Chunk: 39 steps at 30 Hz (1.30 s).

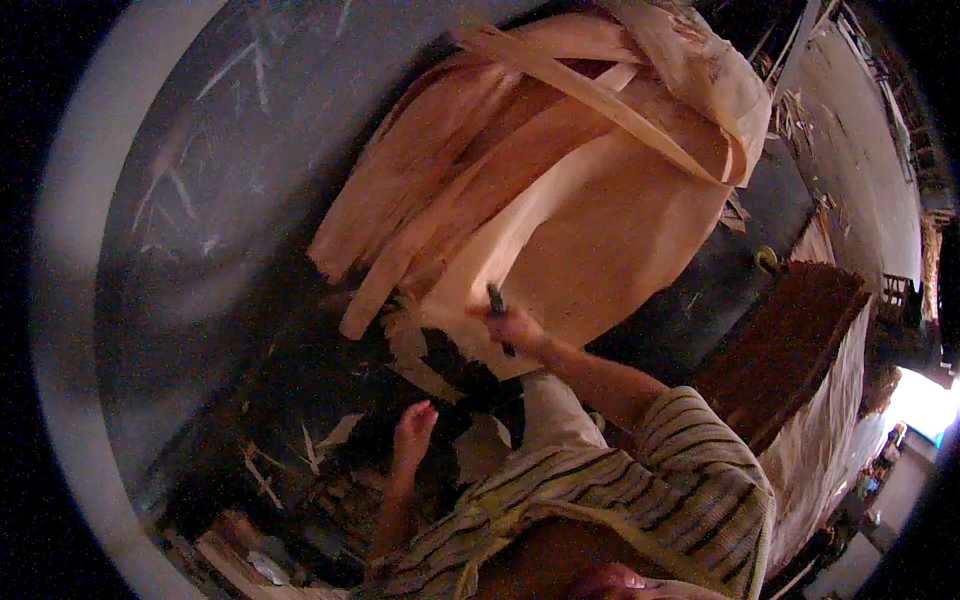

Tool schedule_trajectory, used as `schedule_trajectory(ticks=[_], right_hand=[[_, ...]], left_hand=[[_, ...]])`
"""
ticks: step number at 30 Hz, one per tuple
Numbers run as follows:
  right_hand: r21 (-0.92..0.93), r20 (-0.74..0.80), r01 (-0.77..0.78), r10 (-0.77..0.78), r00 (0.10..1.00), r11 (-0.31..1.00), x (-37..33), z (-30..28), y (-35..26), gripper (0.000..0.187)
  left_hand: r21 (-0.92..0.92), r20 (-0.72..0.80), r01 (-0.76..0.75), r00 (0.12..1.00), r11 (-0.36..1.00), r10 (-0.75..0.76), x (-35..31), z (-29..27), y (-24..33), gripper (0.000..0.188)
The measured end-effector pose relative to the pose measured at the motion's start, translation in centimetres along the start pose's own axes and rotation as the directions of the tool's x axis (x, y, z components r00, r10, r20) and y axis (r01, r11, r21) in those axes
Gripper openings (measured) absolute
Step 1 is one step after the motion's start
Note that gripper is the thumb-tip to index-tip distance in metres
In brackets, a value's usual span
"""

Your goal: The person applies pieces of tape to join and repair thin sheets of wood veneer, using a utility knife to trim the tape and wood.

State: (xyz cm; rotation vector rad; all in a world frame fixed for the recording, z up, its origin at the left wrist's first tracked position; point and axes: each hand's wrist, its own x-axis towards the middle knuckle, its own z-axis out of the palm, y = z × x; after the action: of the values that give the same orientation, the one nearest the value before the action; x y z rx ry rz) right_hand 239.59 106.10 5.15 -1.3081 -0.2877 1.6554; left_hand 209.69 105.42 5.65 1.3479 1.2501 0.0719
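Observation:
Thin sheets of wood veneer (pixel 600 230), reddish-tan and curling, lie in a large loose pile in front of me. At the pile's near edge, my right hand (pixel 518 332) is closed around a short dark tool (pixel 496 300) that stands upright from the fist; its exact kind does not show. Several long veneer strips (pixel 420 200) fan out toward the left, above that hand. My left hand (pixel 414 432) hangs lower and to the left, apart from the sheets. Its fingers are curled in, and nothing shows in them.
A bundle of dark-edged stacked sheets (pixel 780 340) stands close on my right. Veneer scraps (pixel 330 435) litter the dark floor at the left. A grey wall with pale scratches (pixel 230 150) rises at the far left. A yellow tape roll-like ring (pixel 766 259) lies near the bundle.

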Motion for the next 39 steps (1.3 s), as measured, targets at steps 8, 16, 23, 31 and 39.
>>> schedule_trajectory(ticks=[8, 16, 23, 31, 39], right_hand=[[-0.083, 0.270, -0.187, 0.203, 0.941, 0.979, -9.7, 8.0, 2.7, 0.035], [-0.564, -0.269, 0.166, -0.370, 0.889, 0.809, -9.8, 6.2, -5.6, 0.024], [-0.679, 0.685, 0.712, -0.504, 0.526, -0.180, -10.6, 26.4, -12.2, 0.053], [0.152, 0.964, 0.816, -0.097, -0.246, -0.558, -21.4, 46.2, -1.3, 0.084], [-0.404, 0.777, 0.888, 0.594, 0.207, 0.218, -23.1, 65.7, 12.3, 0.021]], left_hand=[[-0.894, 0.246, 0.332, 0.925, 0.300, -0.289, 0.2, -0.6, 7.8, 0.039], [-0.218, -0.594, -0.214, 0.803, 0.952, 0.045, -14.6, -19.3, 16.6, 0.041], [-0.184, -0.805, -0.534, 0.564, 0.825, 0.185, -31.9, -25.0, 16.9, 0.041], [-0.090, -0.996, -0.889, 0.078, 0.449, -0.045, -51.0, -26.1, 5.5, 0.071], [0.003, -0.932, -0.812, -0.214, 0.584, -0.293, -68.4, -27.4, -8.4, 0.074]])
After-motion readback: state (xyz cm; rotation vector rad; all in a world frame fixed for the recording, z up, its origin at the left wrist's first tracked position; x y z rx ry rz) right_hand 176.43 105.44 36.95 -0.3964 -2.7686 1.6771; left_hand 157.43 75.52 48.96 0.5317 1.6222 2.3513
